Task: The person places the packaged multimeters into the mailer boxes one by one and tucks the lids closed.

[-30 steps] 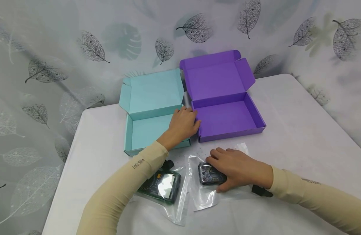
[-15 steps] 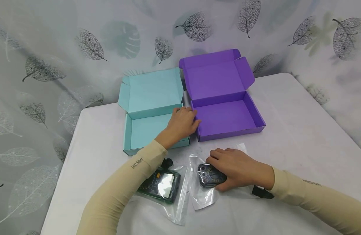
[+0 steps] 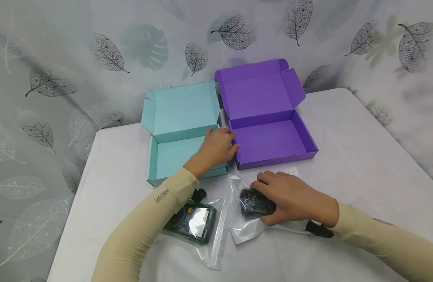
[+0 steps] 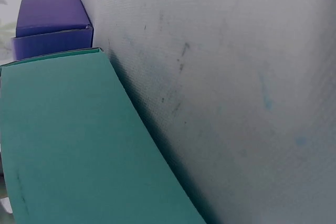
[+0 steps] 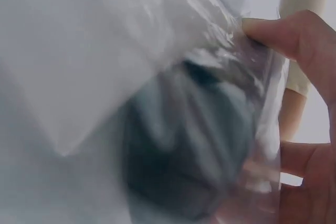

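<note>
My right hand (image 3: 290,196) grips a small dark multimeter (image 3: 255,203) inside a clear plastic bag (image 3: 244,233), thumb on the near side and fingers over the far side. Through the plastic in the right wrist view, the meter's dark back (image 5: 184,145) shows blurred. My left hand (image 3: 216,149) rests at the right wall of the open teal box (image 3: 177,156), its thumb reaching toward the purple box (image 3: 272,145). The left wrist view shows the teal box's outer wall (image 4: 79,129) and none of the fingers.
A larger green-edged multimeter (image 3: 195,223) in a zip bag (image 3: 216,254) lies below my left forearm, partly covered by the sleeve. Both boxes stand with lids up on the white-covered table (image 3: 361,156). A leaf-print curtain (image 3: 138,31) hangs behind.
My right hand and the bagged small multimeter have moved up and slightly right, and the meter has tilted. My left hand has stayed almost still.
</note>
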A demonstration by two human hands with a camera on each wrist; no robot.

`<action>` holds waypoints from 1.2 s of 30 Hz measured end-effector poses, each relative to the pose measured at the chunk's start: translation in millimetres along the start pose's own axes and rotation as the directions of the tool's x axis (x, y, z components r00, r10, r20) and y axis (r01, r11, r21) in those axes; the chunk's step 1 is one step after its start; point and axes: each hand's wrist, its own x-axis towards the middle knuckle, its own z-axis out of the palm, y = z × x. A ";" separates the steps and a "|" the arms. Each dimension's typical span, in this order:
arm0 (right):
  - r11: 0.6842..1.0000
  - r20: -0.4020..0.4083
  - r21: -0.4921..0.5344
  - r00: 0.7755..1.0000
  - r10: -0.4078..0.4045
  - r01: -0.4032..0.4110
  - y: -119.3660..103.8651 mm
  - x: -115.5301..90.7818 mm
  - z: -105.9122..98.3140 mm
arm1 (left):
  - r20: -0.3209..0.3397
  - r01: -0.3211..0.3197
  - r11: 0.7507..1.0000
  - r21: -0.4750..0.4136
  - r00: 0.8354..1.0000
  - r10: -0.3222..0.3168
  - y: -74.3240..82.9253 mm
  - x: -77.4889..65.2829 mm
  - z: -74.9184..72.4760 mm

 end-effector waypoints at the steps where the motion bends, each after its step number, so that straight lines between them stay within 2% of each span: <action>1: 1.000 -0.008 0.004 1.000 0.003 -0.003 0.7 -0.1 -2.9 | 0.003 0.001 1.000 -0.001 1.000 -0.001 -0.1 0.3 -0.2; 6: 1.000 -0.062 0.005 0.998 0.010 -0.010 6.1 0.8 -17.2 | 0.000 0.004 1.000 -0.019 1.000 -0.004 -1.1 1.2 0.5; 11: 0.999 -0.072 -0.004 0.997 0.031 -0.032 10.6 2.5 -28.2 | -0.011 -0.004 0.999 -0.035 1.000 0.004 -3.7 0.8 2.9; 26: 1.000 -0.147 -0.006 0.989 0.008 -0.009 32.1 6.6 -38.2 | -0.021 0.002 1.000 -0.030 1.000 -0.002 -4.0 -0.3 5.3; 36: 1.000 -0.155 -0.020 0.988 0.016 -0.019 39.9 15.7 -52.4 | -0.060 -0.010 1.000 -0.025 0.998 0.009 -4.3 -1.6 8.6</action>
